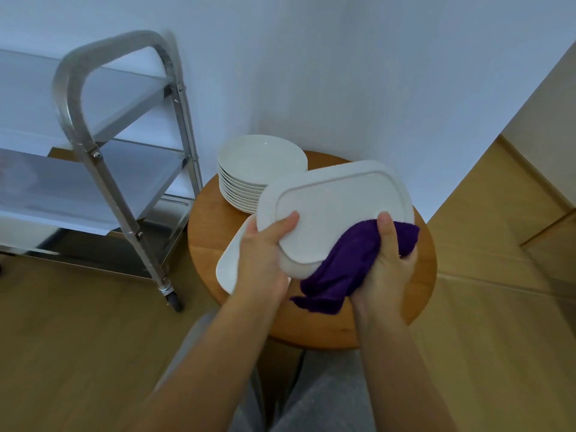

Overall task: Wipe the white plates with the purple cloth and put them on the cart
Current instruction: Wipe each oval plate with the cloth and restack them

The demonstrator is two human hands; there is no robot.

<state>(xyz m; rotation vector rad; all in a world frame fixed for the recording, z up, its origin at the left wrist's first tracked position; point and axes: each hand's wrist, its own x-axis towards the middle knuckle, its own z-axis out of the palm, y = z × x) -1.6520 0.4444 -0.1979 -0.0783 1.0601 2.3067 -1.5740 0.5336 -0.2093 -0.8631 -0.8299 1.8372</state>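
Observation:
A white rounded-rectangle plate [336, 201] is held tilted above the round wooden table [424, 275], its underside facing me. My left hand [265, 254] grips its lower left edge, thumb on the underside. My right hand [389, 263] holds the purple cloth [339, 275] bunched against the plate's lower right edge. Another white plate [229, 263] lies on the table under my left hand, partly hidden. A stack of several round white plates [258, 160] stands at the table's back. The metal cart [103, 169] is to the left.
The cart has shelves at several heights and a castor wheel [174, 299] near the table. White walls meet in a corner behind the table. Wooden floor [78, 338] surrounds the table. My grey-trousered legs show at the bottom.

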